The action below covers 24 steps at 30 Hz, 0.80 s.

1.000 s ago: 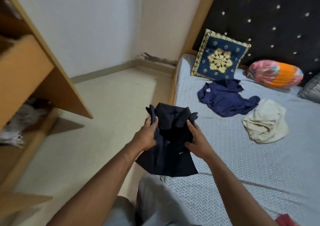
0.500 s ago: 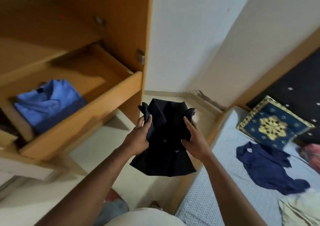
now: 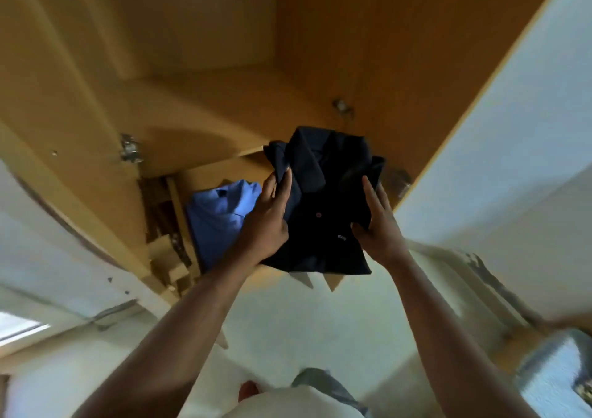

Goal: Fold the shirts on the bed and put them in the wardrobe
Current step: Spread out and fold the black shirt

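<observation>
No text can be read. The folded dark shirt [image 3: 323,206] carries a tiny pale chest mark just beside the right hand [image 3: 378,228], too small and blurred to make out.

Two folded shirts: one dark navy shirt [image 3: 323,206], one blue shirt [image 3: 221,215]; two hands.

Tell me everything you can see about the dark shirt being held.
The dark shirt is navy, of soft cloth, folded into a compact rectangle with its collar uppermost and sleeve ends bunched at the top corners. A small reddish button and a tiny pale label show on its front. The left hand and right hand grip its sides, holding it in the air before the wardrobe, beside a folded blue shirt lying inside.
</observation>
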Tool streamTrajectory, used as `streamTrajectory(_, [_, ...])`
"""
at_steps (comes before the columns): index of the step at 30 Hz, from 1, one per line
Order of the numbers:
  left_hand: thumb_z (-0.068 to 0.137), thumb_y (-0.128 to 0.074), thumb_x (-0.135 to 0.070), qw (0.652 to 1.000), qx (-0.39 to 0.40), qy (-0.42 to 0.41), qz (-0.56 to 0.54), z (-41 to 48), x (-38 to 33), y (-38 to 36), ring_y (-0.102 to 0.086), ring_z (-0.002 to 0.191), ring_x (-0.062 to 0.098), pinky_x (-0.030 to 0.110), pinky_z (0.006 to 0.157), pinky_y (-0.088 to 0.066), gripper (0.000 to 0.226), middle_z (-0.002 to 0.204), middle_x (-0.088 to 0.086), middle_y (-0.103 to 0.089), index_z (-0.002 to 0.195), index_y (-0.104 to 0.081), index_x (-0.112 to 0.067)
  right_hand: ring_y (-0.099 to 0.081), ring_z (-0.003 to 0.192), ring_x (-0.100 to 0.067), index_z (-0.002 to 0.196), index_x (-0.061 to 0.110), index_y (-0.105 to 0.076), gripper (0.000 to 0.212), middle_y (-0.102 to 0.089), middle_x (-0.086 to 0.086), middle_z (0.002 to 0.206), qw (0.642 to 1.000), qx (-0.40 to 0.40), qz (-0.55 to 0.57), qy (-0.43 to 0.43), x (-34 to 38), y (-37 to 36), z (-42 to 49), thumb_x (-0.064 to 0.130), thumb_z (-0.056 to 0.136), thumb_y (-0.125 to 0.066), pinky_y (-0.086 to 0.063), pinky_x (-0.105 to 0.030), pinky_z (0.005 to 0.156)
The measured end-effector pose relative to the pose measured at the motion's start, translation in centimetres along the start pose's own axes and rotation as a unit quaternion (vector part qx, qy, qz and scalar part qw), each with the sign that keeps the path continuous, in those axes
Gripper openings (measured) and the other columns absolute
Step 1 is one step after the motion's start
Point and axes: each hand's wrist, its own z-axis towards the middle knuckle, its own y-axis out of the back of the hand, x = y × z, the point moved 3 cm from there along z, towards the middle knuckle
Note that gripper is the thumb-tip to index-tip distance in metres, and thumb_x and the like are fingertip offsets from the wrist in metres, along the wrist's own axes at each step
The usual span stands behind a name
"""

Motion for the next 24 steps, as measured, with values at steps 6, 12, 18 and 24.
streamTrajectory(6, [0.089,-0.058,0.001,0.996,-0.074,0.021,0.038,4.0,5.0,3.1,-0.045,0.130,0.037,0.018,0.048,-0.031,0.102,0.163,0.005,0.005,0.153,0.014,-0.032,-0.005,0.150,-0.019,0.157,0.028,0.002,0.102,0.009,0.000,0.164,0.994,0.055,0.009,0.098,2.8,-3.4,9.6,0.003,0.086,-0.066,-0.036,-0.029,0.109])
streamTrajectory(12, [0.079,-0.066,0.007,0.988,-0.093,0.108,0.053,4.6,8.9,3.0,-0.046,0.128,0.037,0.040,0.059,-0.054,0.119,0.162,0.005,0.005,0.151,0.018,-0.036,-0.017,0.134,0.004,0.157,0.025,-0.001,0.099,0.007,-0.004,0.165,0.980,0.124,0.032,0.153,3.7,-8.2,15.3,0.002,0.087,-0.067,-0.040,-0.018,0.093])
streamTrajectory(18, [0.087,-0.064,-0.013,0.966,-0.058,0.240,0.080,2.0,13.2,-0.1,-0.013,0.146,0.037,0.045,0.100,-0.045,0.098,0.162,0.010,0.004,0.155,0.007,-0.020,-0.034,0.141,-0.026,0.157,0.024,-0.006,0.100,0.000,-0.009,0.164,0.952,0.249,0.048,0.170,1.2,-16.0,16.9,0.007,0.084,-0.072,-0.041,-0.012,0.089])
streamTrajectory(24, [0.087,-0.067,-0.034,0.940,0.038,0.317,0.122,0.4,18.0,-2.7,-0.019,0.142,0.045,0.044,0.099,-0.044,0.102,0.161,0.021,0.006,0.154,0.008,-0.015,-0.019,0.136,0.005,0.151,0.020,-0.020,0.089,-0.017,-0.002,0.155,0.917,0.344,0.132,0.153,-1.2,-20.1,17.3,0.001,0.083,-0.074,-0.023,0.003,0.102])
